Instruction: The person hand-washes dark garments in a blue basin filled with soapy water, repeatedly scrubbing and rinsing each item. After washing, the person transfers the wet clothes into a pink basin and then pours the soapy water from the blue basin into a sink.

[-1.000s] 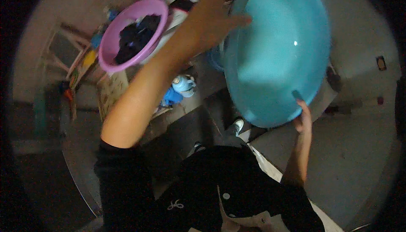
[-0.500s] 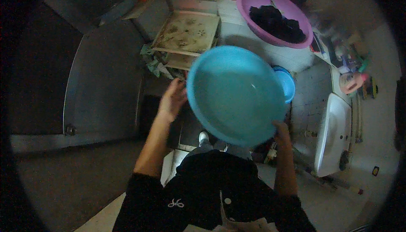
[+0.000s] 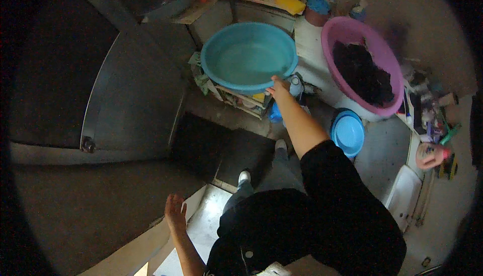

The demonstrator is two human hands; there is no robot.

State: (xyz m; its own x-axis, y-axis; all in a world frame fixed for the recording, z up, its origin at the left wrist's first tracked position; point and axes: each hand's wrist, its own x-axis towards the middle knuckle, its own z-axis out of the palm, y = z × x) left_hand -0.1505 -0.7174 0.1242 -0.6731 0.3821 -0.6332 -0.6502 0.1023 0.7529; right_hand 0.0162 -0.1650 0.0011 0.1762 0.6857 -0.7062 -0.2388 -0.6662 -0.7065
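Note:
A large turquoise basin [image 3: 247, 86] sits on top of the low shelf unit at the far side. My right hand [image 3: 279, 88] reaches forward to it, the fingers closed on its near right rim. Low at the left, well away from the basin, my left hand [image 3: 175, 210] hangs with its fingers stretched out and nothing in them.
At the right, a pink basin [image 3: 329, 39] holds a heap of dark cloth [image 3: 363, 72]. Smaller blue basins [image 3: 348, 134] stand below it. A white sink [image 3: 404, 195], a pink bottle [image 3: 430, 156] and a metal door [image 3: 133, 100] flank the space.
The turquoise basin has gone from in front of me onto the shelf unit. My left hand has come off it and dropped back left; my right arm has stretched forward. I have turned left.

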